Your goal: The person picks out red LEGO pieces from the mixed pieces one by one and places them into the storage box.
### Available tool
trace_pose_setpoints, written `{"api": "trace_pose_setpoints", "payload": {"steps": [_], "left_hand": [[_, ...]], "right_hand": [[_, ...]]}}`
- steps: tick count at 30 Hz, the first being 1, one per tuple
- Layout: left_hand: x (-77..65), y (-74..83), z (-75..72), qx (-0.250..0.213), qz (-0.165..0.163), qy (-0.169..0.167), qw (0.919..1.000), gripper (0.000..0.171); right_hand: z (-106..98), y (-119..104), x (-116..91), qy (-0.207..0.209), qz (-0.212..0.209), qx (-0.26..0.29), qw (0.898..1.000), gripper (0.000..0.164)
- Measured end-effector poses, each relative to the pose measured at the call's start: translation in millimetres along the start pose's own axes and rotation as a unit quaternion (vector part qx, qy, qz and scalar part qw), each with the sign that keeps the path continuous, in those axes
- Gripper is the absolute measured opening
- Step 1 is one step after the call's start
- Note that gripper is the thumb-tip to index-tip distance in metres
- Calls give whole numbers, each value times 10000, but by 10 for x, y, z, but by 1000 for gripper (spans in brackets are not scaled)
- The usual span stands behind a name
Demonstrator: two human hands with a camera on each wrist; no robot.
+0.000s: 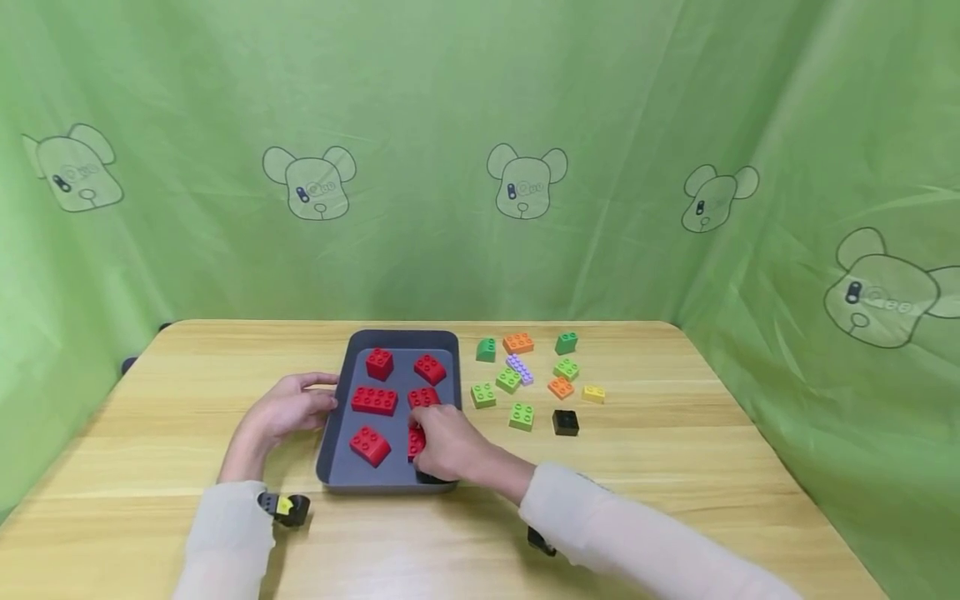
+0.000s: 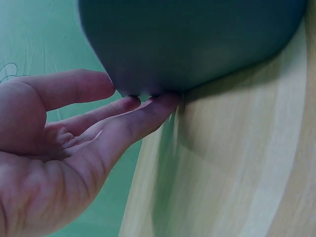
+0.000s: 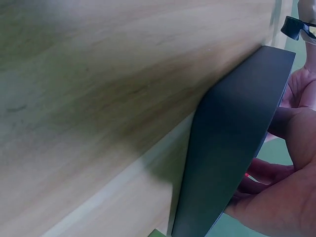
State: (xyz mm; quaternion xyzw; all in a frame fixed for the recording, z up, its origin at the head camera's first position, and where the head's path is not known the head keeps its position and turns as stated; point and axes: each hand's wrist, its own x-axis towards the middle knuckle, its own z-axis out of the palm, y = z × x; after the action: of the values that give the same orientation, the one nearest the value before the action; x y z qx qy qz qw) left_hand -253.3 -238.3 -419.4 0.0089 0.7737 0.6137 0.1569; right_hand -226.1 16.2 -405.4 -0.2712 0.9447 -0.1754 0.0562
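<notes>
A dark grey tray [image 1: 386, 481] holds several red toy bricks, among them a long one [image 1: 374, 401] and a sloped one [image 1: 370, 446]. My right hand [image 1: 452, 442] reaches over the tray's right wall and pinches a red brick [image 1: 414, 443] near the front right, partly covering it. In the right wrist view the tray wall hides most of those fingers. My left hand [image 1: 294, 407] is at the tray's left side, its extended fingertips [image 2: 168, 101] touching the outer wall low down.
To the tray's right lie loose bricks: several light green ones [image 1: 521, 416], dark green ones [image 1: 486, 349], orange ones [image 1: 518, 342], a purple one [image 1: 520, 368], a yellow one [image 1: 593, 394] and a black one [image 1: 566, 422]. A green curtain [image 1: 420, 250] surrounds the wooden table [image 1: 360, 550].
</notes>
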Motion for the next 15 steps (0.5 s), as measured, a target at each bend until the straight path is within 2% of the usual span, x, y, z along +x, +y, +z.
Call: {"api": "trace_pose_setpoints", "payload": {"steps": [15], "left_hand": [[-10,9,-1,-35,-26,-4,10000,50]], "right_hand": [[10,33,61,11,164,204,9997,41]]}}
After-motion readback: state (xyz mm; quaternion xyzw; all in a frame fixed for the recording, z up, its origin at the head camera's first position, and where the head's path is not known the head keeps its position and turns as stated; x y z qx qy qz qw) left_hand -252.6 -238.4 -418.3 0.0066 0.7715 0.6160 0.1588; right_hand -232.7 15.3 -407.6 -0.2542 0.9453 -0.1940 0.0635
